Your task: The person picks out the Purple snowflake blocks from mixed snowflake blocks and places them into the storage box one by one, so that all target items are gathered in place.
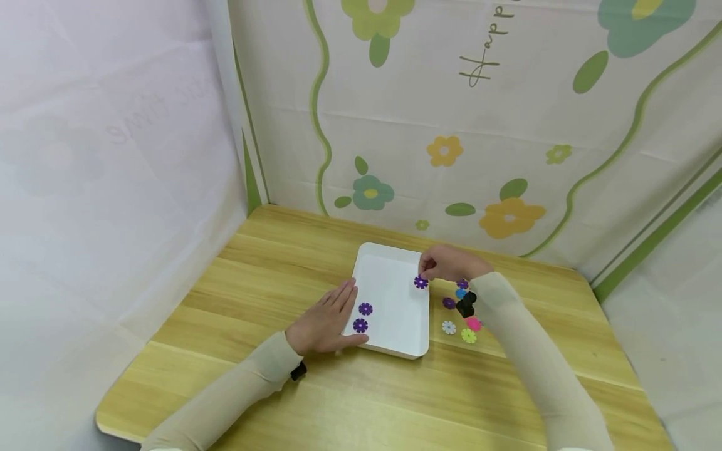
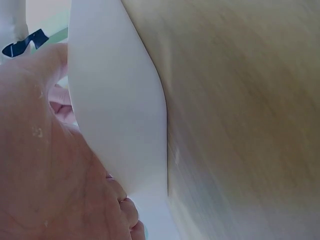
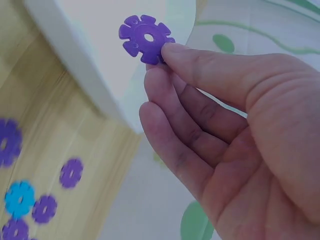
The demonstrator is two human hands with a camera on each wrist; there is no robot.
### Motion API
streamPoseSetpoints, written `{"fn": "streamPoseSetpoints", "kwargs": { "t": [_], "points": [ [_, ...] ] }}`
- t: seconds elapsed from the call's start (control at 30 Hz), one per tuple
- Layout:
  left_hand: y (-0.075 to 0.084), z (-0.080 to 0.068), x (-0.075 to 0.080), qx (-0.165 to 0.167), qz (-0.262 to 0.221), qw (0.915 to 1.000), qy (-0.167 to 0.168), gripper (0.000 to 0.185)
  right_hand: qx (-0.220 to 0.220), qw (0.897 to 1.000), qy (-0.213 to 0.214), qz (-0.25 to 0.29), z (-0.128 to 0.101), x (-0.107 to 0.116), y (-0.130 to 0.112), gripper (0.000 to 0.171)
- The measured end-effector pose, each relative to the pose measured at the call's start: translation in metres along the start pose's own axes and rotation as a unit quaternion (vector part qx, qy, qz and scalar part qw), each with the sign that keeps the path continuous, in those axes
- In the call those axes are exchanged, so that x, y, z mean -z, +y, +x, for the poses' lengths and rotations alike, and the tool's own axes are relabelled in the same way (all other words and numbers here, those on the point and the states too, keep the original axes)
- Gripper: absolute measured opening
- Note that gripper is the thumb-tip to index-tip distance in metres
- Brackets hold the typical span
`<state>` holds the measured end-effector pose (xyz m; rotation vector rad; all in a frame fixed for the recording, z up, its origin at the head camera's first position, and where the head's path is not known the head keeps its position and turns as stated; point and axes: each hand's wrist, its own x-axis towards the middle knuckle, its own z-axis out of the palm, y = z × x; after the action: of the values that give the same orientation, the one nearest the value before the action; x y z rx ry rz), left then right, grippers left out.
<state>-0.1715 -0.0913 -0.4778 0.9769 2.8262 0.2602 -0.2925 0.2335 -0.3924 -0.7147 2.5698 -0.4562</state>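
A white tray (image 1: 395, 260) lies on the wooden table (image 1: 237, 294). Two purple flower discs (image 1: 365, 309) (image 1: 360, 325) lie in its near left part. My right hand (image 1: 445, 263) pinches a third purple disc (image 1: 420, 282) between thumb and fingertip, just above the tray's right side; the right wrist view shows this purple disc (image 3: 146, 38) over the tray wall (image 3: 75, 60). My left hand (image 1: 327, 319) rests flat against the tray's left edge, fingers straight. In the left wrist view the palm (image 2: 45, 165) presses on the tray's outer wall (image 2: 120, 110).
Right of the tray lies a small heap of discs: purple (image 1: 449, 303), blue (image 1: 460, 292), white (image 1: 449, 327), pink (image 1: 474, 324) and yellow-green (image 1: 469, 336). Flowered cloth walls close the table at the back and sides. Bare wood stretches along the near edge.
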Motion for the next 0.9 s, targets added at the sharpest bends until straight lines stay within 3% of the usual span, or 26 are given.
{"fn": "streamPoseSetpoints", "kwargs": {
  "t": [0.47,0.7,0.9],
  "points": [
    [0.0,0.001,0.0,0.017,0.012,0.9996,-0.021,0.109,0.022,1.0,-0.018,-0.007,0.059,-0.027,-0.047,0.009],
    [-0.001,0.001,-0.001,0.005,0.017,0.9998,-0.004,0.107,0.033,0.999,-0.021,0.016,0.077,-0.045,-0.052,0.01],
    [0.0,0.002,-0.002,0.01,0.026,0.9996,-0.011,0.108,0.044,0.998,-0.027,0.025,0.085,-0.057,-0.054,0.009]
  ]
}}
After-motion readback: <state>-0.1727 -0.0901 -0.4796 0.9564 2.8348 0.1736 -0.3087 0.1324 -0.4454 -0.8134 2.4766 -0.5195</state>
